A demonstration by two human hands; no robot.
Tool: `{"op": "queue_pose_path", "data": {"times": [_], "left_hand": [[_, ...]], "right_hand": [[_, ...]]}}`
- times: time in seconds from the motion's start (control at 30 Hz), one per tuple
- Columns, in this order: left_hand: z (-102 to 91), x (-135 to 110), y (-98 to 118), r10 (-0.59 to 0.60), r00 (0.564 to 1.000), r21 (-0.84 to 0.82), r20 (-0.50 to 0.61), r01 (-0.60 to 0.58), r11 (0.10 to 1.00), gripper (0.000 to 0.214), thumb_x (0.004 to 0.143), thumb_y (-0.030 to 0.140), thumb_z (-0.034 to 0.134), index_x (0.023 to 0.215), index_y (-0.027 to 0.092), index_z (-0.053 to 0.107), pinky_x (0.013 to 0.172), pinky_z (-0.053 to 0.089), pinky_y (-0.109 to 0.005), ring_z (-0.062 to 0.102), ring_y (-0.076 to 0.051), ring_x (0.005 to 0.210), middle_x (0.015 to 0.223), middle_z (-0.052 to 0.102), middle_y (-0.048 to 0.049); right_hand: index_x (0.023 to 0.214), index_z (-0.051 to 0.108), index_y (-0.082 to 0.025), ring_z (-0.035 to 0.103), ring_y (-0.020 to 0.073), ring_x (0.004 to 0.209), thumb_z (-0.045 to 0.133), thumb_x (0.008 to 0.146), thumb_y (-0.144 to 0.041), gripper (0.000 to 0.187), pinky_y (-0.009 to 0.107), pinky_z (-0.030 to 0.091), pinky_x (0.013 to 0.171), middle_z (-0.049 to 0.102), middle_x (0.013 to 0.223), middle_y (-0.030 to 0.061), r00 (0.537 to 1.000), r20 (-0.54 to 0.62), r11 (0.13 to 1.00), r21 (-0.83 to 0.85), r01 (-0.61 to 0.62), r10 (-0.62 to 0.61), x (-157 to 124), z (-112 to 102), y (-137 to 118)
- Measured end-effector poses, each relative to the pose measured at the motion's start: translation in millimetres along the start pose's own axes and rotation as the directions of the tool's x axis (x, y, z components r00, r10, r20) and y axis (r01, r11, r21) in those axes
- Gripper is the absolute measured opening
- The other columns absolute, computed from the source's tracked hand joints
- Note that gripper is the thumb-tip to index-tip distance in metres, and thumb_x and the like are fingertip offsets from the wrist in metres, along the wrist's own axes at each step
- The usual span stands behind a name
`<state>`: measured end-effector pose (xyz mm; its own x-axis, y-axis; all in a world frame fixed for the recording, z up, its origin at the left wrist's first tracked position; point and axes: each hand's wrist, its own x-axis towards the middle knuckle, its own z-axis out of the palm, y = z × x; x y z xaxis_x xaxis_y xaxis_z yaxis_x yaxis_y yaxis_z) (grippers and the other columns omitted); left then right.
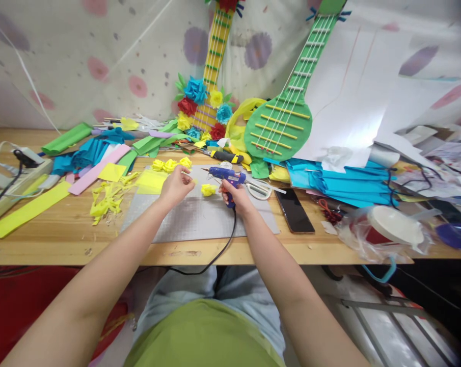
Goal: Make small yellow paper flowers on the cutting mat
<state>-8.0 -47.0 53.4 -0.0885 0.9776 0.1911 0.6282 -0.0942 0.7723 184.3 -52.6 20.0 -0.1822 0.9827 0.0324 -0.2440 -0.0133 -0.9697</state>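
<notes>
My right hand (236, 196) is wrapped round the handle of a blue hot glue gun (224, 174), its nozzle pointing left. My left hand (178, 186) has its fingertips pinched together just left of the nozzle, around what looks like a small yellow scrap, too small to make out surely. Between the hands a yellow paper flower (208, 190) lies on the grey cutting mat (192, 224). Several more yellow paper flowers (169, 165) sit in a row behind my left hand. A yellow paper sheet (151, 182) lies at the mat's left, beside yellow paper scraps (107, 201).
Scissors (259, 190) and a black phone (295, 210) lie to the right. A green paper guitar (279, 127) and a yellow flowered one (215, 51) lean at the back. Blue crepe paper (341, 181), a power strip (20, 193) and a wrapped cup (386, 227) flank the mat.
</notes>
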Motion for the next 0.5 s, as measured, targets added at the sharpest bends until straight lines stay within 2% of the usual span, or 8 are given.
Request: {"op": "queue_pose_path", "data": {"times": [0.07, 0.2, 0.33, 0.5], "left_hand": [[1.9, -1.1, 2.8, -0.037, 0.999, -0.157, 0.012, 0.038, 0.987, 0.032, 0.061, 0.026, 0.059, 0.086, 0.021, 0.04, 0.054, 0.046, -0.024, 0.059, -0.012, 0.062, 0.075, 0.054, 0.0026], [5.7, -4.7, 10.4, -0.113, 0.989, -0.452, 0.099, 0.145, 0.88, 0.031, 0.064, 0.025, 0.054, 0.086, 0.021, 0.033, 0.046, 0.045, -0.021, 0.061, -0.01, 0.056, 0.083, 0.044, 0.0036], [7.3, -6.4, 12.7, -0.147, 0.984, -0.528, 0.101, 0.178, 0.831, 0.03, 0.063, 0.026, 0.055, 0.083, 0.02, 0.034, 0.04, 0.041, -0.018, 0.06, -0.009, 0.053, 0.082, 0.043, 0.0041], [10.0, -5.3, 9.9, -0.15, 0.988, -0.529, 0.044, 0.15, 0.835, 0.023, 0.06, 0.022, 0.058, 0.075, 0.016, 0.041, 0.039, 0.04, -0.016, 0.057, -0.009, 0.056, 0.071, 0.048, 0.0031]], "right_hand": [[0.066, 0.052, -0.018, 0.038, 0.0033, 0.04, 0.059, 0.062, -0.055, 0.037, 0.018, 0.031, 0.035, 0.057, 0.064, -0.002, 1.0, 0.007, 0.996, 0.092, 0.002, -0.002, 1.1, -0.6, -1.4], [0.068, 0.051, -0.019, 0.038, 0.0024, 0.041, 0.06, 0.062, -0.055, 0.037, 0.017, 0.031, 0.036, 0.057, 0.07, -0.0027, 1.0, -0.008, 0.987, 0.161, -0.005, 0.007, 3.6, -2.8, -1.1], [0.069, 0.052, -0.019, 0.038, 0.0019, 0.042, 0.062, 0.061, -0.052, 0.035, 0.017, 0.031, 0.036, 0.057, 0.07, -0.0031, 0.999, -0.024, 0.974, 0.228, -0.016, 0.022, 5.3, -4.4, 0.3], [0.068, 0.052, -0.018, 0.037, 0.0015, 0.041, 0.063, 0.059, -0.053, 0.038, 0.016, 0.031, 0.035, 0.057, 0.069, -0.0026, 0.997, -0.061, 0.971, 0.239, -0.022, 0.038, 5.4, -4.5, -1.0]]}}
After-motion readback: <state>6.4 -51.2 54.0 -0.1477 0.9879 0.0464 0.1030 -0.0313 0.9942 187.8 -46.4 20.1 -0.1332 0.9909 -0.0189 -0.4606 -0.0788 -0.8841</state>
